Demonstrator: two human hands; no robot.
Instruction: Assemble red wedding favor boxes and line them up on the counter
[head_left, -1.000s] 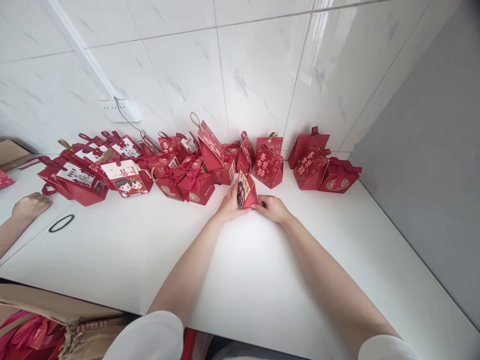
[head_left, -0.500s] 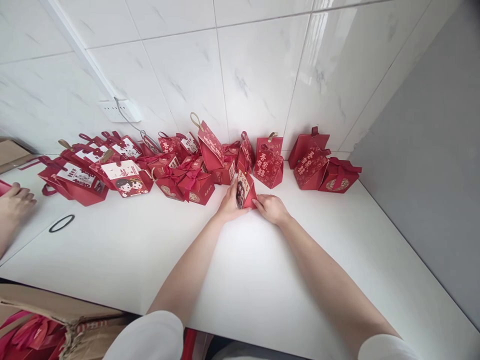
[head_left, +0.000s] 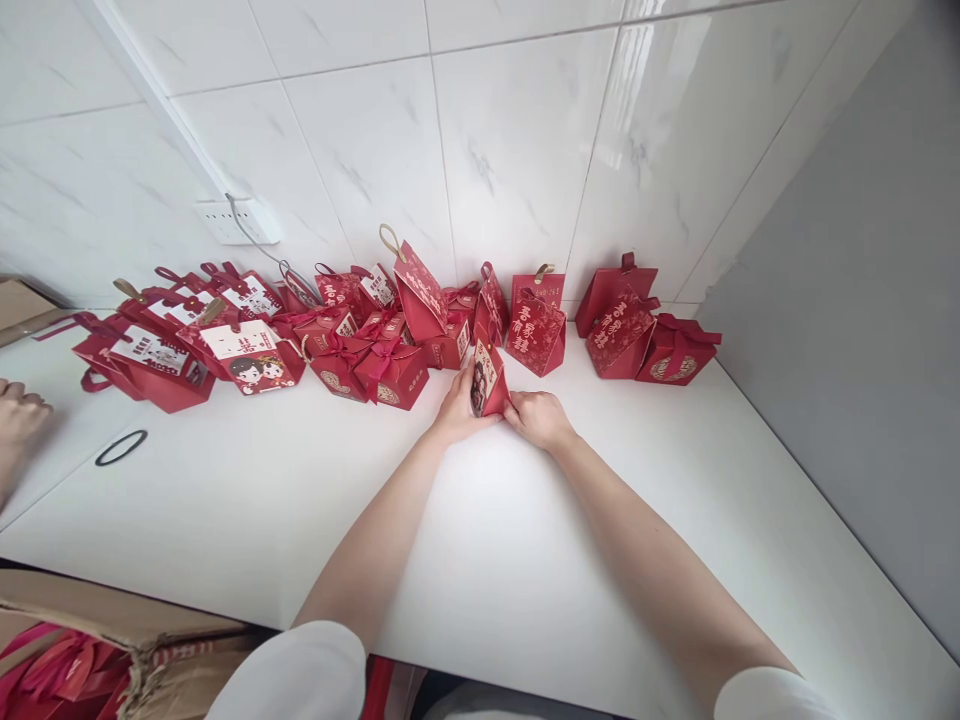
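Head view: one small red box, centre of frame, between two hands over a white table; whether its base rests on the surface cannot be told.

Left hand: wrapped along the box's left side, thumb low at the front. Right hand: fingers curled, thumb and forefinger pinching the lower right edge; exact fingertip contact partly hidden.

Risks, as judged: card walls could crease or buckle if the two hands press unevenly. A push rearward could knock the patterned box just behind, to the right. The tall leaning box, upper centre, might topple if its neighbours are nudged; whether it sits on them or behind them is unclear.

Materials: held box of folded card, apparently smooth, tapering to a wedge, with a printed picture panel on its left face. Ribbon-tied box, left of centre: faceted card, soft glossy bow, gold-toned print. Black ring, left of frame: thin, oval in outline. Carton, lower left: brown corrugated board, ragged edge, red ribboned goods inside. Tiled wall, top: glossy, white, grey-veined.
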